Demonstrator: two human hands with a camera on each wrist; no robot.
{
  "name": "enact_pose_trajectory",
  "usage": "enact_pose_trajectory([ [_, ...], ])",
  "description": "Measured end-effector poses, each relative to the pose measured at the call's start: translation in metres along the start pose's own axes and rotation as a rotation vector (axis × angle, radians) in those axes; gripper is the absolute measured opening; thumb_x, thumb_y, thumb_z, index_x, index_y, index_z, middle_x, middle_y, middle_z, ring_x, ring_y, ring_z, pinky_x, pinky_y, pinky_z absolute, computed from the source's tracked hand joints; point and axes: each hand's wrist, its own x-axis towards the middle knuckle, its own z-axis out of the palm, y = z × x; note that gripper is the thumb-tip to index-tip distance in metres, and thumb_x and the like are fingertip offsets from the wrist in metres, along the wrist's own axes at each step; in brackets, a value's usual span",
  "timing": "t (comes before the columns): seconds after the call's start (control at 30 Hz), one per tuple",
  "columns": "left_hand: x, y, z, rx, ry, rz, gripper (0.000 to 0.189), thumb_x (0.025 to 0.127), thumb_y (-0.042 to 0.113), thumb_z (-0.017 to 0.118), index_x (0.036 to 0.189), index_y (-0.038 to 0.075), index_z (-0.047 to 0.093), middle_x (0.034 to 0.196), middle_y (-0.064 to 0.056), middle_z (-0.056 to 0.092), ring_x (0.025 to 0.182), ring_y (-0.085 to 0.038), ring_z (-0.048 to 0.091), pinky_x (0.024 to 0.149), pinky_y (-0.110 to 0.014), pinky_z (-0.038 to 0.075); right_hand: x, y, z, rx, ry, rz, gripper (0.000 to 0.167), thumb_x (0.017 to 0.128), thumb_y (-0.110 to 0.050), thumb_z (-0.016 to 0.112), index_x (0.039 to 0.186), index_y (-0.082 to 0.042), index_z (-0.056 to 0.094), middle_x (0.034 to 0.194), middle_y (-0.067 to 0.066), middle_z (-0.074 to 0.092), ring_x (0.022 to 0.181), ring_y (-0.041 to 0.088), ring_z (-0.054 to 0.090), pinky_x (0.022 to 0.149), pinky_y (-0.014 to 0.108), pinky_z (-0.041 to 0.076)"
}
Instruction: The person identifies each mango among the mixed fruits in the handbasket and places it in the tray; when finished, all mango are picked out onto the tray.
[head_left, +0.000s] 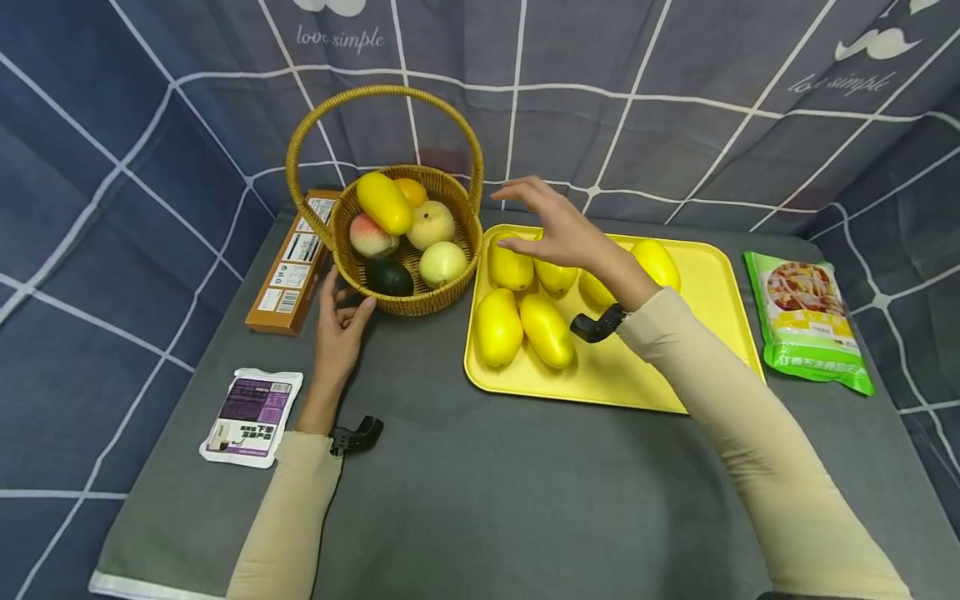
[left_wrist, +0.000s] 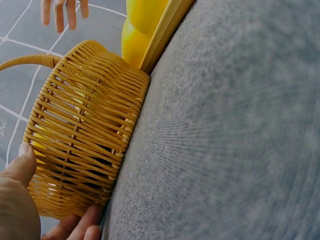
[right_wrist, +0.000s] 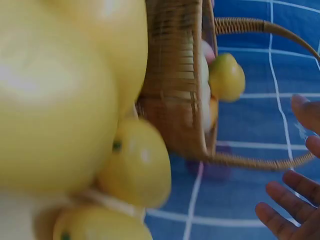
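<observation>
A wicker basket [head_left: 420, 304] with a tall handle holds a yellow mango [head_left: 384, 202], an orange [head_left: 411, 192], a reddish peach [head_left: 372, 236], two pale round fruits and a dark avocado [head_left: 388, 277]. My left hand [head_left: 341, 329] grips the basket's near left side, thumb on the wicker and fingers by the base in the left wrist view. My right hand [head_left: 555, 225] hovers above the back left of a yellow tray [head_left: 637, 392], fingers spread and holding nothing. Several mangoes [head_left: 546, 331] lie on that tray. Seen from the right wrist, the nearest mangoes are large and blurred.
Left of the basket lies an orange-brown box [head_left: 288, 275], partly behind it. A white and purple pouch [head_left: 251, 417] is near the left forearm. Right of the tray lies a green food bag [head_left: 806, 321]. Grey curtain [head_left: 637, 142] with white lines stands behind the table.
</observation>
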Motion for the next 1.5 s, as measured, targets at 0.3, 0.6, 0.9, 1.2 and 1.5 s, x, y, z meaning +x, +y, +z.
enact_pose_trajectory([
  [0.3, 0.001, 0.000, -0.002, -0.004, 0.002, 0.019, 0.072, 0.098, 0.022, 0.061, 0.158, 0.019, 0.019, 0.139, -0.021, 0.046, 0.090, -0.006, 0.058, 0.077, -0.018, 0.043, 0.043, -0.006, 0.046, 0.016, -0.123, 0.044, 0.059, 0.090, -0.029, 0.072, 0.140, -0.007, 0.050, 0.141, 0.012, 0.045, 0.127, 0.026, 0.046, 0.107, 0.040, 0.037],
  [0.6, 0.001, -0.001, -0.002, 0.001, 0.007, 0.012, 0.073, 0.098, 0.021, 0.061, 0.158, 0.020, 0.019, 0.139, -0.019, 0.047, 0.090, -0.003, 0.058, 0.078, -0.018, 0.043, 0.096, -0.010, 0.065, -0.034, -0.208, 0.079, 0.061, 0.091, -0.033, 0.071, 0.144, -0.013, 0.046, 0.143, 0.011, 0.042, 0.129, 0.028, 0.043, 0.110, 0.040, 0.035],
  [0.9, 0.003, -0.002, -0.001, -0.009, 0.007, 0.013, 0.073, 0.098, 0.018, 0.061, 0.158, 0.017, 0.019, 0.140, -0.022, 0.046, 0.090, -0.004, 0.058, 0.080, -0.020, 0.043, 0.126, -0.015, 0.076, -0.061, -0.272, 0.145, 0.067, 0.092, -0.038, 0.067, 0.150, -0.025, 0.038, 0.155, 0.004, 0.034, 0.139, 0.022, 0.035, 0.113, 0.037, 0.032],
  [1.2, 0.006, -0.007, 0.001, -0.017, 0.007, 0.023, 0.073, 0.098, 0.019, 0.061, 0.158, 0.019, 0.019, 0.140, -0.021, 0.046, 0.092, -0.009, 0.058, 0.083, -0.025, 0.042, 0.138, -0.011, 0.091, -0.043, -0.333, 0.148, 0.072, 0.094, -0.032, 0.066, 0.155, -0.032, 0.029, 0.160, 0.009, 0.018, 0.141, 0.019, 0.031, 0.111, 0.033, 0.035],
  [1.5, 0.005, -0.003, 0.000, -0.022, 0.003, 0.021, 0.073, 0.098, 0.016, 0.060, 0.158, 0.014, 0.019, 0.140, -0.023, 0.046, 0.090, -0.009, 0.057, 0.081, -0.023, 0.042, 0.145, -0.014, 0.098, -0.015, -0.352, 0.145, 0.071, 0.093, -0.032, 0.067, 0.154, -0.032, 0.029, 0.163, 0.007, 0.013, 0.149, 0.018, 0.017, 0.117, 0.034, 0.028],
])
